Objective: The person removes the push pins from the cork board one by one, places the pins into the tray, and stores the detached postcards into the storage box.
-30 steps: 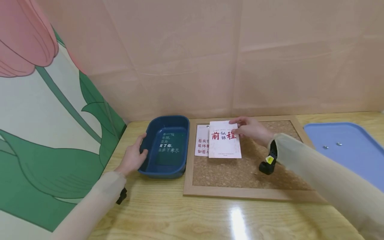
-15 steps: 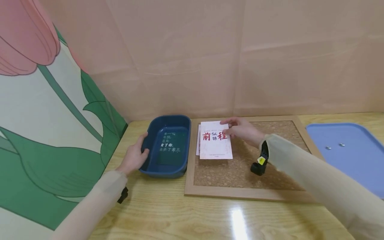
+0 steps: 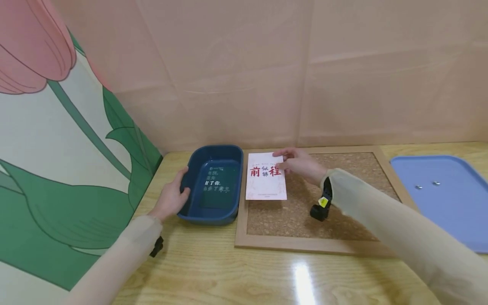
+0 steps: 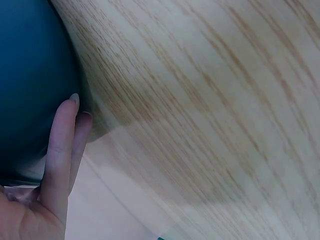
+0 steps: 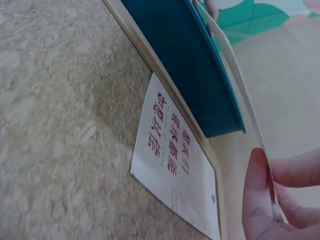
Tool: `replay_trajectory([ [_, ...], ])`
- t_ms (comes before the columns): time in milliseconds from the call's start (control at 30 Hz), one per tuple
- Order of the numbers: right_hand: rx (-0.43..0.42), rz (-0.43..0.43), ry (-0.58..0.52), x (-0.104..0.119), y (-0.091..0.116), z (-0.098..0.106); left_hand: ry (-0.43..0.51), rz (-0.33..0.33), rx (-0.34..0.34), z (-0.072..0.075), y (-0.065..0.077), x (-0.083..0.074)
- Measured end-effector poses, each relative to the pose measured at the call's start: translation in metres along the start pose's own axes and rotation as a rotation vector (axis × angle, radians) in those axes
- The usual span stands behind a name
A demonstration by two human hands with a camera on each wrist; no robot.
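Observation:
A white card with red and dark lettering (image 3: pixel 265 182) is pinched at its upper right corner between the thumb and fingers of my right hand (image 3: pixel 303 164). The card is held up over the left part of a cork board (image 3: pixel 305 216). Beneath it, in the right wrist view, another white card with red lettering (image 5: pixel 170 155) lies on the cork, a small round grey spot near one end; the head view hides this one. My left hand (image 3: pixel 170 199) holds the left side of a blue plastic bin (image 3: pixel 190 212), thumb at the rim and fingers along the outer wall.
Inside the bin lies a dark green card with white lettering (image 3: pixel 217 186). The board's wooden frame (image 3: pixel 305 243) sits close beside the bin. To the right is a light blue tray (image 3: pixel 450 212) with two small silver pins (image 3: pixel 436 183). A pinkish cloth (image 3: pixel 244 84) hangs behind the table.
My right hand has carried the white card to the left, so that it now covers the card on the cork board in the head view. The left hand stays at the bin.

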State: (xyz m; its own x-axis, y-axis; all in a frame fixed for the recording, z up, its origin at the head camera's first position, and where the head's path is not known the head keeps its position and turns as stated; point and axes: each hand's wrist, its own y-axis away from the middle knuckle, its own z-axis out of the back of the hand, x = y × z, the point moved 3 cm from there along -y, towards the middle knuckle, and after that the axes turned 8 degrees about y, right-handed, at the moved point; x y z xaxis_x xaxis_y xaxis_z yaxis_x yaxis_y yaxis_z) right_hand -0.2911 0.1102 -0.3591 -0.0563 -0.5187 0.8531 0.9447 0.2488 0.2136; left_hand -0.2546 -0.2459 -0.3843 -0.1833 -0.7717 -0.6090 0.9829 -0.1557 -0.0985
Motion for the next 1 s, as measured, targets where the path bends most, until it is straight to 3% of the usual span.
replay_trajectory([
  [333, 0.013, -0.015, -0.030, 0.008, -0.003, -0.012, 0.001, -0.002, 0.009, 0.001, 0.001, -0.005],
  [733, 0.030, -0.038, -0.044, 0.019, -0.007, -0.028, 0.009, 0.044, 0.026, -0.003, 0.000, -0.004],
  [1000, 0.029, -0.002, -0.059, 0.032, -0.012, -0.041, 0.009, 0.038, 0.024, -0.003, 0.000, -0.002],
])
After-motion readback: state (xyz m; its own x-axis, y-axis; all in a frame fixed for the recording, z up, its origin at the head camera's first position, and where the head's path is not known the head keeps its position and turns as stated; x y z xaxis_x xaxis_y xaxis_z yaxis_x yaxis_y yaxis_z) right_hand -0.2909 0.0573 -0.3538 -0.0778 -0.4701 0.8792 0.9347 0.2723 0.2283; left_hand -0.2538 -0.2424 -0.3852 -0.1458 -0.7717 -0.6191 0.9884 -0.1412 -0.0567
